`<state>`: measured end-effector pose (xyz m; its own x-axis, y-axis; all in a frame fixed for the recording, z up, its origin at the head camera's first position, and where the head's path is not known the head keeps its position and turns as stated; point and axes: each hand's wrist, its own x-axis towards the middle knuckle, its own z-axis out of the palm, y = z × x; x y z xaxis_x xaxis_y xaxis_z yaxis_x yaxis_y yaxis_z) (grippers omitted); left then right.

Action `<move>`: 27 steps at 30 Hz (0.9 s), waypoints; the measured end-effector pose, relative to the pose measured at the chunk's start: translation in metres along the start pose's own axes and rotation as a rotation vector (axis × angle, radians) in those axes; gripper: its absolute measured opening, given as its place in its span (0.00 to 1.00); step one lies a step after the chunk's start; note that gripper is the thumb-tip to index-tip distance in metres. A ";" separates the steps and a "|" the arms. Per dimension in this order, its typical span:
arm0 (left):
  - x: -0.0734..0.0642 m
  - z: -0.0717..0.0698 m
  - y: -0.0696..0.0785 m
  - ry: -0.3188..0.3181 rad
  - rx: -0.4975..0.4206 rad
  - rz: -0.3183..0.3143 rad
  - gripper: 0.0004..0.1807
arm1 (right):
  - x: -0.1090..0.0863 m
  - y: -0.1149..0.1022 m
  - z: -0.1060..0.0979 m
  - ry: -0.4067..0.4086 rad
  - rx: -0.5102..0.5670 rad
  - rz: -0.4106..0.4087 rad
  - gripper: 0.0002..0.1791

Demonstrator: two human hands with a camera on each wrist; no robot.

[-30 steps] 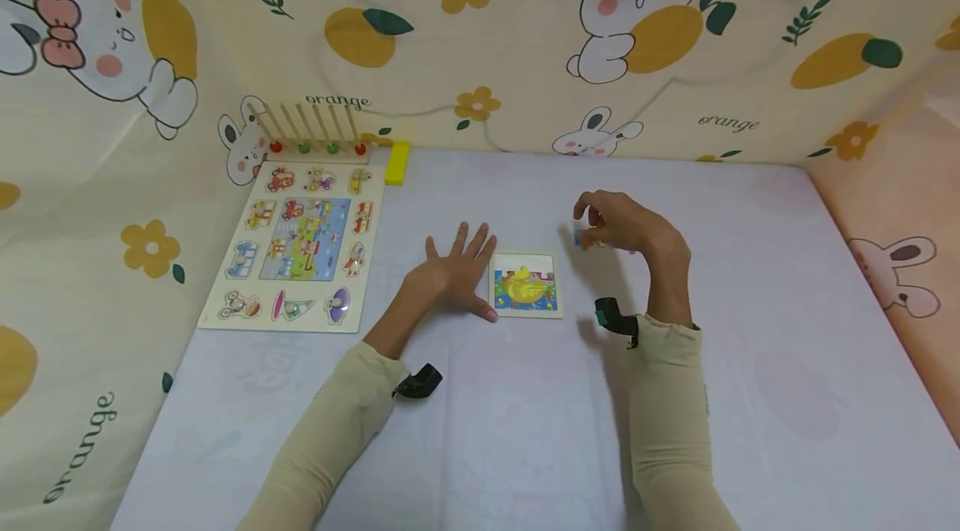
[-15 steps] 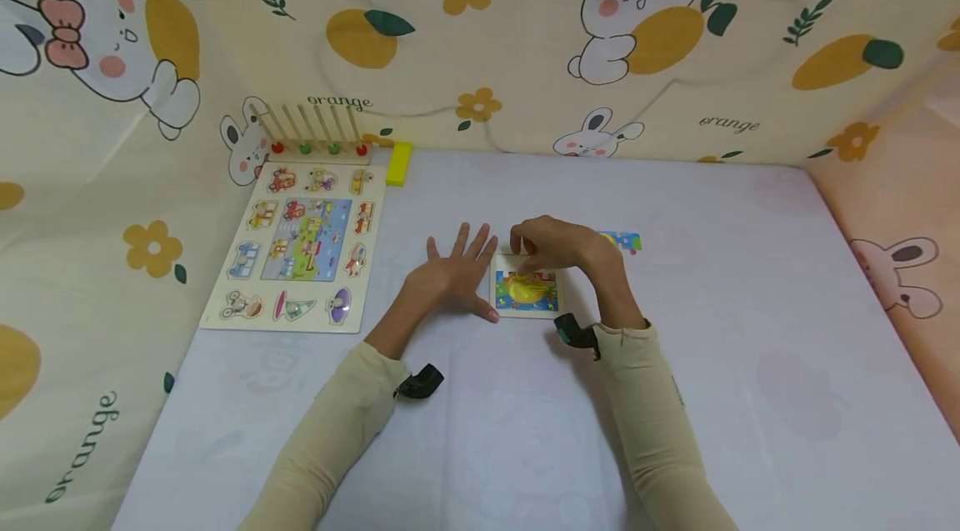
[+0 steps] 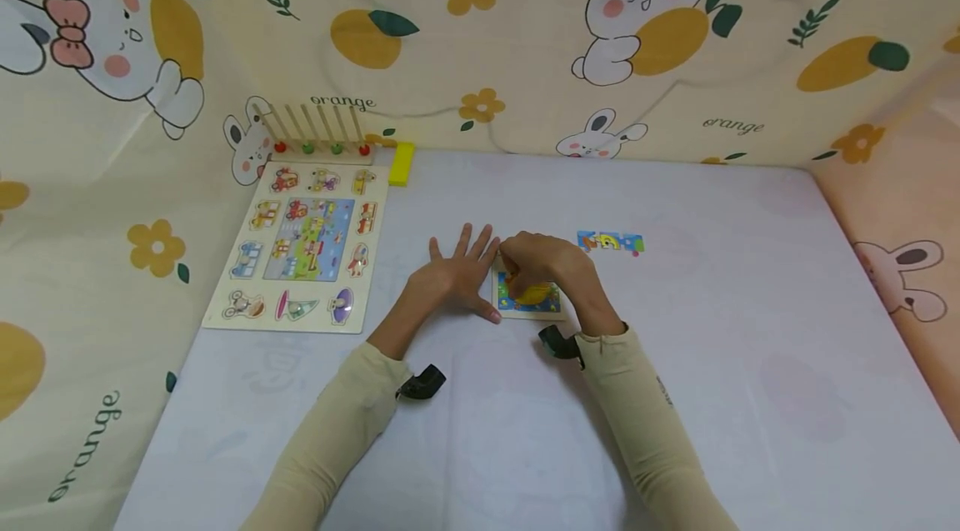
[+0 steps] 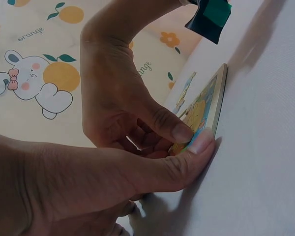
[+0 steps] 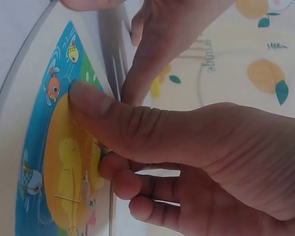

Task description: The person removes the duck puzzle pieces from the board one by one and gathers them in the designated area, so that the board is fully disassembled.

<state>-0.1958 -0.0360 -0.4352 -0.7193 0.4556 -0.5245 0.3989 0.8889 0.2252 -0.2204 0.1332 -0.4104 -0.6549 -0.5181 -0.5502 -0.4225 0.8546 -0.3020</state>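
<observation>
A small square duck puzzle [image 3: 527, 314] lies in a pale frame on the table. My left hand [image 3: 453, 274] lies spread flat beside it, and its thumb [image 4: 199, 142] presses the frame's edge. Over the puzzle is my right hand [image 3: 543, 260], covering its upper left. In the right wrist view, the right thumb [image 5: 91, 101] rests on the blue and yellow picture while the other fingers curl beside it. The index fingertip is mostly hidden, so I cannot tell whether a piece is pinched. A strip of puzzle pieces [image 3: 611, 242] lies to the right, apart from the frame.
A large picture board [image 3: 225, 298] with knobless vehicle and toy shapes lies at the left. Behind it stands a rack of wooden rods [image 3: 322, 127] with red and green beads, next to a yellow block [image 3: 401, 163]. A patterned cloth [image 3: 517, 39] hangs behind the table.
My right hand has moved left from the strip of pieces to the puzzle and come down on it, uncovering the strip. My left hand has stayed in place.
</observation>
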 end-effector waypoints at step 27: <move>0.001 0.002 -0.001 -0.002 0.038 -0.004 0.68 | -0.006 0.001 -0.006 0.068 0.069 -0.175 0.07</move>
<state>-0.1959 -0.0363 -0.4378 -0.7200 0.4521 -0.5265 0.4176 0.8882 0.1916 -0.2206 0.1370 -0.4026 -0.6174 -0.6579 -0.4313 -0.4908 0.7506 -0.4423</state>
